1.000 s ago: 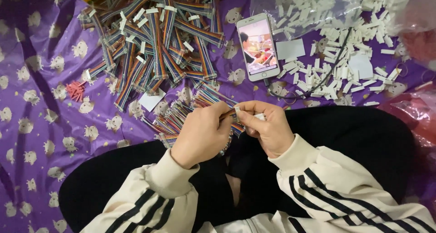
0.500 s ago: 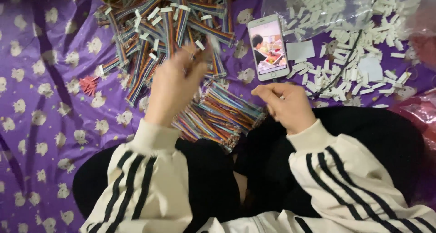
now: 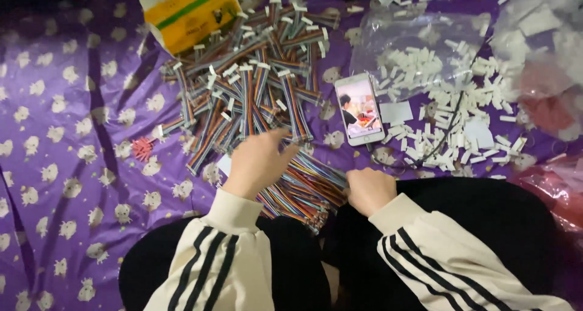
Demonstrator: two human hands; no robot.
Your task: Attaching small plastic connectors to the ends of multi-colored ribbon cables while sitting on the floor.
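Both arms wear cream sleeves with ribbed cuffs, each marked by three black stripes running lengthwise. The hands, left [image 3: 258, 162] and right [image 3: 368, 189], are bare. Black trousers cover the legs.

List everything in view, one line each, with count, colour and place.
ribbon cables with white ends: a large heap, rainbow-striped, top centre on the cloth
loose wire bundle: one pile, multicoloured, between the hands
phone: one, white, screen lit, right of the heap
small plastic plugs: many, white, scattered right of the phone
clear bags: at least two, upper right
packet: one, yellow and green, top left of the heap
red clump: one, left of the heap
cloth: one, purple with pale figures, under everything
left hand: open, reaching toward the heap
right hand: closed grip at the loose wire bundle
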